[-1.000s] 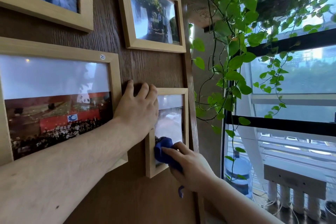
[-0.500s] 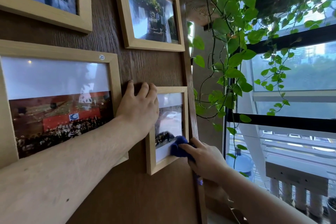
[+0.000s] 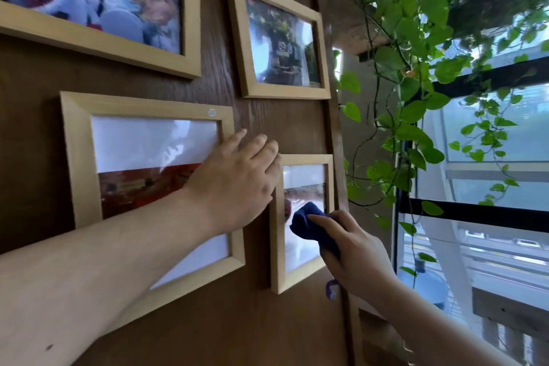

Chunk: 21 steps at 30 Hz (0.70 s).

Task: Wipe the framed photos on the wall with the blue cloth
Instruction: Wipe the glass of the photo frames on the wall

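My feed is bright with daylight from the large black-barred window (image 3: pixel 490 187) on the right, blown out near the top corner. Glare washes over the glass of the pale wooden picture frames (image 3: pixel 148 187), and an orange reflection sits on the upper left one. Motion blur softens everything; the wide lens bends frame edges outward.
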Available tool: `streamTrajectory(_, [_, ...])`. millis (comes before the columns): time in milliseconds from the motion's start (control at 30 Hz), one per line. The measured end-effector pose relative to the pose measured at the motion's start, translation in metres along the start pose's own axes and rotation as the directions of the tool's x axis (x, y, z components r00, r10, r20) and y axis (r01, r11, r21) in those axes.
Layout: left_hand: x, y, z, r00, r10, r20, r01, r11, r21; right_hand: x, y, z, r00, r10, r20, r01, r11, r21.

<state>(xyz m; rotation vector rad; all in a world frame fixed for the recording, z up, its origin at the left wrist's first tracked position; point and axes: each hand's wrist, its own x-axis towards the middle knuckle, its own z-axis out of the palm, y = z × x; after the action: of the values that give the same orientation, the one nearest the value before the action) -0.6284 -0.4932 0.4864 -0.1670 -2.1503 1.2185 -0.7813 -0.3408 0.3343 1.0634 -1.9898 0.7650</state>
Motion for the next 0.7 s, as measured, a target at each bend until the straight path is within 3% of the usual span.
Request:
streamTrajectory(167, [-0.031,-0.039,-0.031,0.999,0.004,-0.045,-0.001,0.997,0.078,0.027,-0.043,-0.017,0.989,-0.094,-0.114,0.102,0.993,0.060])
streamTrajectory(467, [-0.088,-0.087,-0.090,0.990,-0.087,0.113,0.061,0.975,0.212,0.072,-0.124,-0.035,0.940,-0.244,-0.238,0.282,0.949,0.142])
streamTrajectory(700, [-0.125,-0.118,-0.106,0.962,-0.212,0.173,0.153,0.941,0.301,0.093,-0.187,-0.048,0.863,-0.387,-0.324,0.430,0.900,0.068])
